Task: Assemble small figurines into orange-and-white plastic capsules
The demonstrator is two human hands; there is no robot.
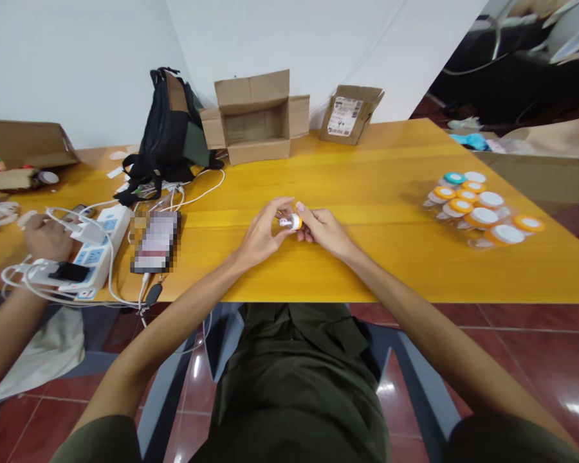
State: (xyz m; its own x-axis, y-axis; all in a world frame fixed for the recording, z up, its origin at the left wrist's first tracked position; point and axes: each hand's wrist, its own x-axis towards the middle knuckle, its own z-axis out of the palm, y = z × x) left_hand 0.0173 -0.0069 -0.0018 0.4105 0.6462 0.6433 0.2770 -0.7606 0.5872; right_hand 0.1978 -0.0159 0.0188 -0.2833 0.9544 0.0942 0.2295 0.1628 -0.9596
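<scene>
Between my two hands, just above the table's front middle, lies a small clear bottle (285,222) on its side with an orange-and-white cap (296,222) facing right. My left hand (266,230) is closed around the bottle's body, thumb below and fingers above. The thumb and fingers of my right hand (320,227) close on the cap end. What is inside the bottle is too small to make out. Off to the right stands a group of several similar clear bottles (482,217) with orange-and-white caps, one of them with a teal cap (454,178).
A phone (156,242) and a white power strip (103,247) with tangled cables lie left, near another person's hand (48,238). Behind are a black backpack (168,128), an open cardboard box (258,151) and a smaller labelled box (350,116). The wooden table (367,273) ends before my lap.
</scene>
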